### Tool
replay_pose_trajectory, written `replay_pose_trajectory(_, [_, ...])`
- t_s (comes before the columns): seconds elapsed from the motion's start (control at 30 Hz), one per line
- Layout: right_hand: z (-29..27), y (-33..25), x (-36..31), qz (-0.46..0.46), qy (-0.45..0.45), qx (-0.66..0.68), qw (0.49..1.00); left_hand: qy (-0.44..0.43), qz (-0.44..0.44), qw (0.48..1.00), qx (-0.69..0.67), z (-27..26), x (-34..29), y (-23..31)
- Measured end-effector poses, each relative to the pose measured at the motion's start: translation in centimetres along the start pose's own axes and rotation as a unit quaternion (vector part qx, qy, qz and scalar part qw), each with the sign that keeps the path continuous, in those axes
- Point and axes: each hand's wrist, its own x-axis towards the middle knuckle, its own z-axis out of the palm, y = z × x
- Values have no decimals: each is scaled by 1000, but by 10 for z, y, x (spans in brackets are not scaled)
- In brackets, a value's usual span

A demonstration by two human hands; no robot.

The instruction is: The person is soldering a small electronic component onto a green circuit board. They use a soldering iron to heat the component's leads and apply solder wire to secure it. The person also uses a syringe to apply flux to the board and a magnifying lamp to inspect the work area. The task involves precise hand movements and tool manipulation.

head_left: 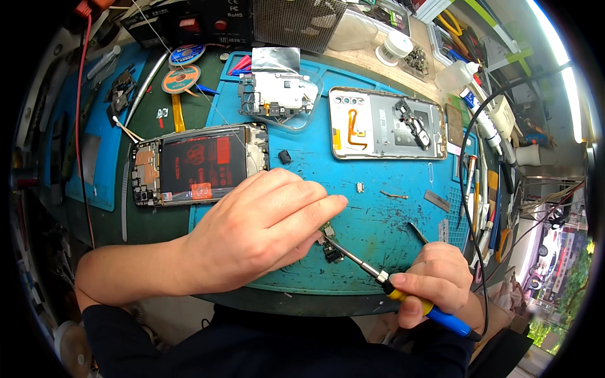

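Note:
My right hand (pixel 435 277) grips a soldering iron (pixel 441 318) by its blue and yellow handle. The iron's metal tip reaches a small green circuit board (pixel 332 252) on the blue mat. Over that board my left hand (pixel 265 217) is closed, fingertips drawn together; they hide part of the board and whatever they hold. A dark pointed tool (pixel 417 232) sticks out past my right knuckles; whether the hand holds it is unclear. Left of my left hand lies an opened phone (pixel 201 164) with a black battery.
A phone back housing (pixel 387 123) with loose parts lies at the far right of the mat (pixel 378 220). Behind are a clear tray with a metal plate (pixel 277 97) and solder spools (pixel 181 79). The iron's black cable (pixel 463 189) arcs along the right, beside several tools.

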Motion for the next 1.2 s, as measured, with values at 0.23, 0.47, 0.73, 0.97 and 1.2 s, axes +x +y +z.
replay_pose_trajectory(0.23, [-1, -2, -1, 7, -2, -9, 1000, -8, 5, 1000, -9, -3, 1, -1])
replay_pose_trajectory(0.47, [-2, -2, -1, 7, -12, -5, 1000, -10, 1, 1000, -17, -3, 3, -1])
replay_pose_trajectory(0.73, [-1, -2, -2, 3, -6, -5, 1000, -16, -6, 1000, -15, -5, 4, 2])
replay_pose_trajectory(0.97, [0, -3, -3, 9, 5, -2, 1000, -18, -10, 1000, -16, -6, 5, 3])
replay_pose_trajectory(1.2, [0, -2, -3, 6, 9, 3, 1000, -25, -10, 1000, -12, -7, 6, 3])
